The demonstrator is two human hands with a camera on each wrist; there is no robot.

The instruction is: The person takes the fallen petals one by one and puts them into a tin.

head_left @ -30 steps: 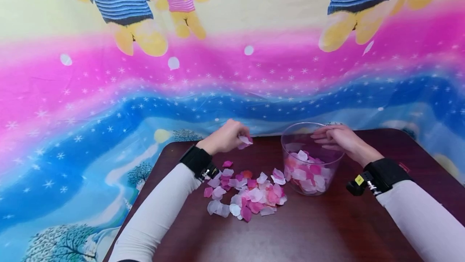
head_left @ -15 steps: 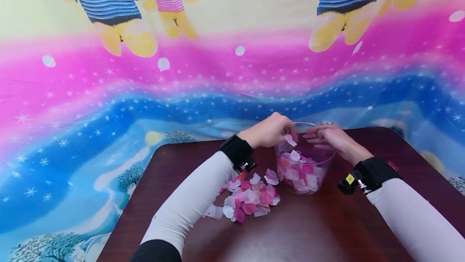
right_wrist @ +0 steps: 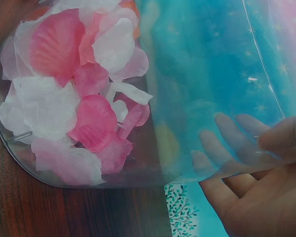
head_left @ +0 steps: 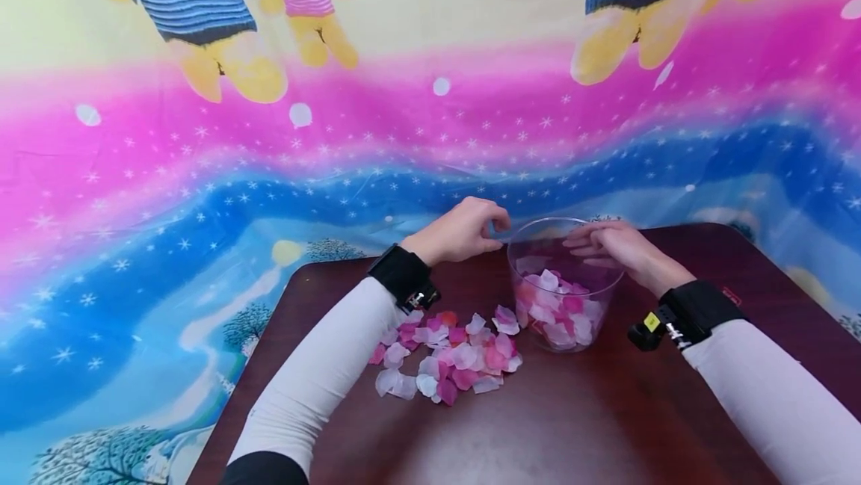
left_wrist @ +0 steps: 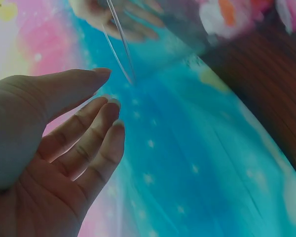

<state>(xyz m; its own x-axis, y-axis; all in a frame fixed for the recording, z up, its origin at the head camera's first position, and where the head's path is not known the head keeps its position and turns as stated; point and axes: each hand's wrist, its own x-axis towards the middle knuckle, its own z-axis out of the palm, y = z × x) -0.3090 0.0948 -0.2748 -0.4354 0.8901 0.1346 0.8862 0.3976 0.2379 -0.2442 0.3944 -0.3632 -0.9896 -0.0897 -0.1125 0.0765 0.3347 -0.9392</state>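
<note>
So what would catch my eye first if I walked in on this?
Probably the loose heap of pink and white petals on the dark wooden table, left of a clear plastic cup partly filled with more. The right hand grips the cup's far rim, the empty left hand hovers beside it, and a loud teddy-bear cloth hangs behind.

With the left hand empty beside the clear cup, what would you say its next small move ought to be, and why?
Probably the left hand should drop back to the loose petals on the table and pinch another. Its fingers hold nothing beside the cup, many petals lie outside it, and the right hand grips the rim, steadying it.
</note>
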